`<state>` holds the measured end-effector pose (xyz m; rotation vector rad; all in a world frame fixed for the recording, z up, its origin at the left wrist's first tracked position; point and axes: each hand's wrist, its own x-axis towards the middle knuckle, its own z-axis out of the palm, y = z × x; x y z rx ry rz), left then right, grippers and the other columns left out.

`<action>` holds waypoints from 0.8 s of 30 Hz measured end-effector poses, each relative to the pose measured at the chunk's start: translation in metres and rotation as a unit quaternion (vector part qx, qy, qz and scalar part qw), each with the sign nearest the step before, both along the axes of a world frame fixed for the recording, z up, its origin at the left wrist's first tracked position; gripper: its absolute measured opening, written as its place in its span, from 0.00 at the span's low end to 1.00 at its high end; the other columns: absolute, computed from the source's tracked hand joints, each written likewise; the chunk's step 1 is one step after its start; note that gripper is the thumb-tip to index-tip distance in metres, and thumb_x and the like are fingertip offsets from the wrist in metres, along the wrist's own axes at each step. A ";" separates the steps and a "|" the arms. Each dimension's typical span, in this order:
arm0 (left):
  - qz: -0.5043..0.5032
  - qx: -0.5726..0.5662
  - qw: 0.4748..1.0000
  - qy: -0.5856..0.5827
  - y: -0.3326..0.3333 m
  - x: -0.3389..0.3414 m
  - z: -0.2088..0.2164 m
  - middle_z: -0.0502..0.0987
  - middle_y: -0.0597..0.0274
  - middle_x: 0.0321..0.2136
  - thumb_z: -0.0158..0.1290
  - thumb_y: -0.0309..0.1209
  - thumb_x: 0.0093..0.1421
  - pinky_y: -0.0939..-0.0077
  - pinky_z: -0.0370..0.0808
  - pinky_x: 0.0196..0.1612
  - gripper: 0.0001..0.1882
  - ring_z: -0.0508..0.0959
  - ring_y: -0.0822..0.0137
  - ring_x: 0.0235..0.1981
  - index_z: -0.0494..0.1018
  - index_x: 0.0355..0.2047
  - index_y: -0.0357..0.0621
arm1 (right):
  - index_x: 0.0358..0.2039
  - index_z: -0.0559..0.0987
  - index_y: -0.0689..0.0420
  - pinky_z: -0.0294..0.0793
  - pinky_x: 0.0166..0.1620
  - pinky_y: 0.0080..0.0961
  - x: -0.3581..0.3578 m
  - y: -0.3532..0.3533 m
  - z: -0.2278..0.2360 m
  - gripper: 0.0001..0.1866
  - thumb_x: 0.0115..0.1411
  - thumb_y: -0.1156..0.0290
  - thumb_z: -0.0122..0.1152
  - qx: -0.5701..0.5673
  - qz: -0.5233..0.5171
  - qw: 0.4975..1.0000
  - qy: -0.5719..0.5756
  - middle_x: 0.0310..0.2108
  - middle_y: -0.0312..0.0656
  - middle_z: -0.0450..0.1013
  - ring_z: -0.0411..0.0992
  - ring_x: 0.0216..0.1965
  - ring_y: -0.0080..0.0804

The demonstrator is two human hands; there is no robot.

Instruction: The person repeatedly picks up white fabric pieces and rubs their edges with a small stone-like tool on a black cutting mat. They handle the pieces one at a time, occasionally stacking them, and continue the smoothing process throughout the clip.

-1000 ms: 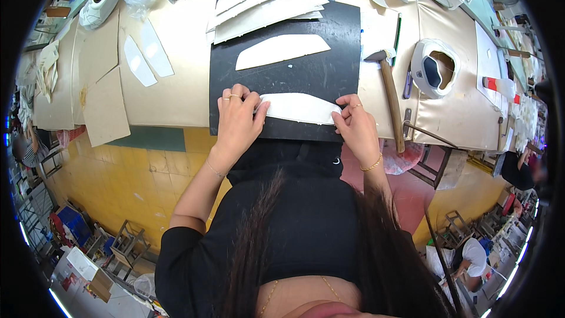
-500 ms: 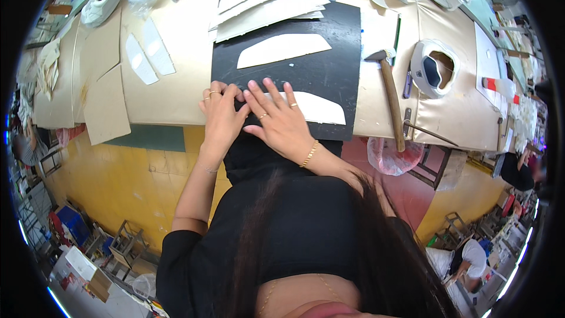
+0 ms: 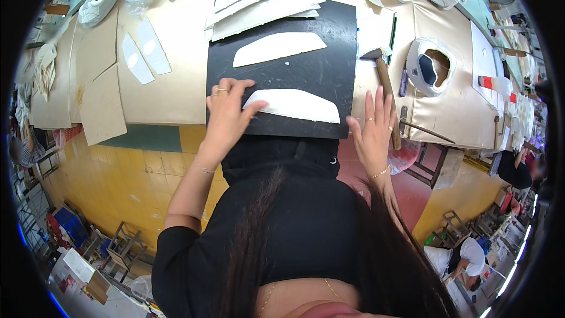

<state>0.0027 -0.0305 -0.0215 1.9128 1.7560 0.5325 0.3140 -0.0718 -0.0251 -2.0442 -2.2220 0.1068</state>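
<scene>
Your left hand (image 3: 226, 112) is pressing flat on the near white strip (image 3: 294, 106), fingers spread wide, fingertips sitting on its left tip, gripping nothing, just pinning. Half a second ago your right hand was lying across that same strip. Now it is pulling away. Your right hand (image 3: 372, 135) is hovering open, fingers splayed and pointing up, holding nothing, just off the right edge of the black mat (image 3: 282, 73). It is sitting near the handle of the hammer (image 3: 385, 91) but not touching it.

The near white strip is lying flat along the front edge of the black mat, fully uncovered now except at its left tip. It looks like the smoothing or pressing pass is finishing and only the left hand is keeping the piece in place.

A second white strip (image 3: 276, 48) is lying further back on the same mat, untouched, in the same spot as before. Behind it a fan of more white strips (image 3: 265, 3) is overhanging the mat's far edge. The table (image 3: 165, 91) is covered in tan sheets, with two small white cutouts (image 3: 146, 56) to the left. A white shoe (image 3: 435, 65) is sitting right of the hammer.
</scene>
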 end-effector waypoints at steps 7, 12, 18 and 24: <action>-0.044 -0.010 0.999 -0.011 0.006 0.014 0.004 0.70 0.57 0.37 0.67 0.31 0.46 0.63 0.66 0.44 0.21 0.69 0.53 0.41 0.71 0.37 0.43 | 0.51 0.76 0.57 0.65 0.56 0.39 -0.072 0.114 -0.008 0.22 0.55 0.68 0.64 0.096 0.113 0.959 0.241 0.57 0.44 0.68 0.66 0.56 0.44; -0.061 -0.063 0.984 -0.154 0.007 0.009 0.034 0.75 0.56 0.30 0.61 0.23 0.52 0.69 0.72 0.36 0.15 0.75 0.58 0.30 0.75 0.41 0.42 | 0.52 0.76 0.54 0.65 0.53 0.37 -0.089 0.142 -0.005 0.26 0.50 0.68 0.68 0.038 0.133 0.978 0.158 0.49 0.41 0.71 0.66 0.52 0.41; -0.088 0.026 0.975 -0.204 0.060 -0.020 0.097 0.77 0.61 0.30 0.60 0.23 0.53 0.74 0.72 0.33 0.08 0.76 0.67 0.30 0.78 0.35 0.40 | 0.48 0.77 0.57 0.65 0.48 0.37 -0.064 0.127 0.000 0.23 0.49 0.69 0.69 -0.014 0.114 0.977 0.181 0.40 0.45 0.70 0.66 0.46 0.45; 0.105 0.157 0.976 -0.110 0.129 -0.058 0.064 0.75 0.55 0.43 0.61 0.37 0.57 0.68 0.74 0.44 0.18 0.76 0.62 0.44 0.77 0.45 0.41 | 0.37 0.76 0.62 0.67 0.42 0.35 -0.049 0.098 0.001 0.12 0.54 0.71 0.66 -0.051 0.069 0.963 0.256 0.36 0.47 0.70 0.68 0.38 0.45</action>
